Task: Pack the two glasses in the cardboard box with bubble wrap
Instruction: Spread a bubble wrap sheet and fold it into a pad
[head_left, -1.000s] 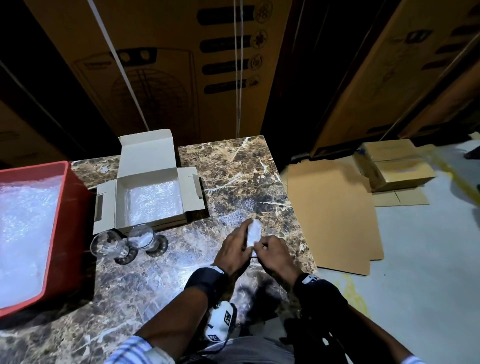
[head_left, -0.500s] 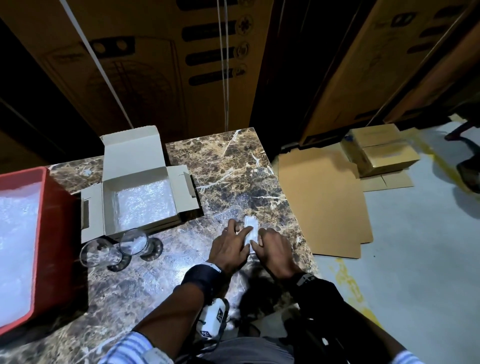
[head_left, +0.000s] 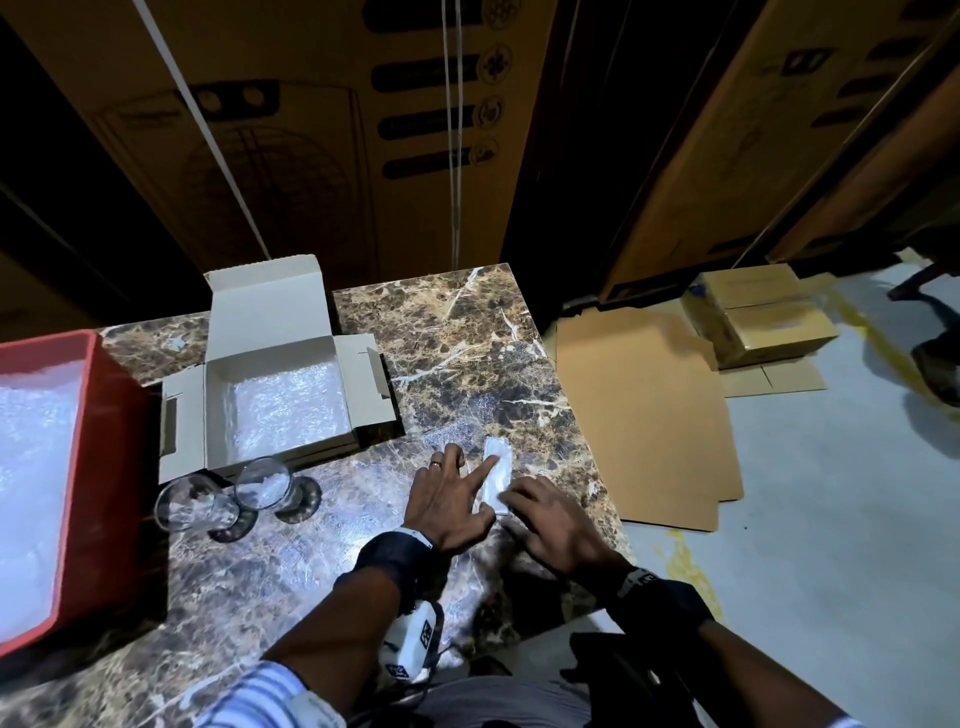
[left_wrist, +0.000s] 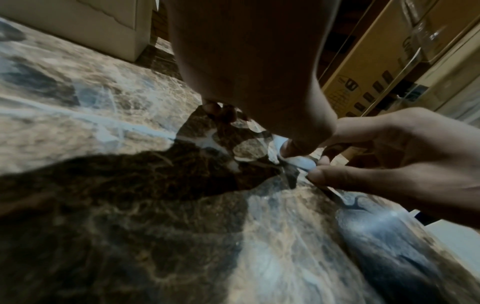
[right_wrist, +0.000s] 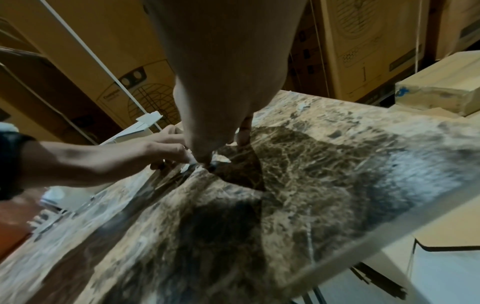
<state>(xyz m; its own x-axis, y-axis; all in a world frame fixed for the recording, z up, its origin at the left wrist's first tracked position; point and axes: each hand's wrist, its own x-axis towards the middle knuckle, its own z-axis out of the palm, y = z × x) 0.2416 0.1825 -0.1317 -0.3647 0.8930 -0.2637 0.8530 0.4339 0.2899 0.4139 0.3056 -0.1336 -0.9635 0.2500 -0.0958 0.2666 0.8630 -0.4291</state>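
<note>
On tabletop (head_left: 467, 332), open cardboard box (head_left: 280, 400) and red bin (head_left: 104, 467) hold bubble wrap; two clear glasses (head_left: 228, 499) beside box; left hand (head_left: 447, 499) flat on folded bubble-wrap strip (head_left: 496, 475), right hand (head_left: 550, 525) pinching it.

Count, head view. Glasses: 2 (head_left: 193, 503) (head_left: 264, 483), upright side by side on the marble table (head_left: 457, 332). Open cardboard box: 1 (head_left: 270, 384). Red bin: 1 (head_left: 111, 467). Folded bubble wrap piece: 1 (head_left: 497, 465). Hands: 2, left (head_left: 448, 506), right (head_left: 558, 525). Closed boxes on floor: 2 (head_left: 748, 283) (head_left: 779, 332). Flat cardboard sheet: 1 (head_left: 644, 415).
</note>
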